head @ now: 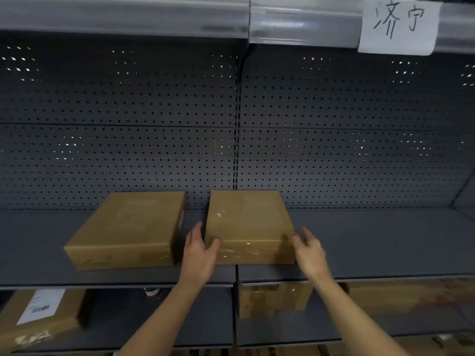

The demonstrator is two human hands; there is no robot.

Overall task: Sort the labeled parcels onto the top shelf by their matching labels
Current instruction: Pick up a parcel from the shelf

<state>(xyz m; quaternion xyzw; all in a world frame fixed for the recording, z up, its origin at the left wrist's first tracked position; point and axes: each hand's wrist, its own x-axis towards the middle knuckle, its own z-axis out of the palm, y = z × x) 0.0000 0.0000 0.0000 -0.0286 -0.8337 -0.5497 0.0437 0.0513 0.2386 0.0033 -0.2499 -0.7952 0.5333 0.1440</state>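
Two flat brown cardboard parcels lie side by side on the grey shelf (372, 242). The right parcel (249, 222) is wrapped in clear tape. My left hand (201, 249) clasps its front left corner, thumb on the front face. At its front right corner my right hand (309, 249) touches the edge with fingers spread. The left parcel (128, 227) sits untouched, a barcode strip on its right side. A handwritten paper label (398, 25) hangs from the shelf edge above, at the upper right.
A perforated grey back panel (128, 124) closes the shelf behind. On the lower shelf lie a parcel with a white shipping label (38, 319) at left and more cardboard parcels (275, 299) at centre and right. Bare shelf surface extends right of the held parcel.
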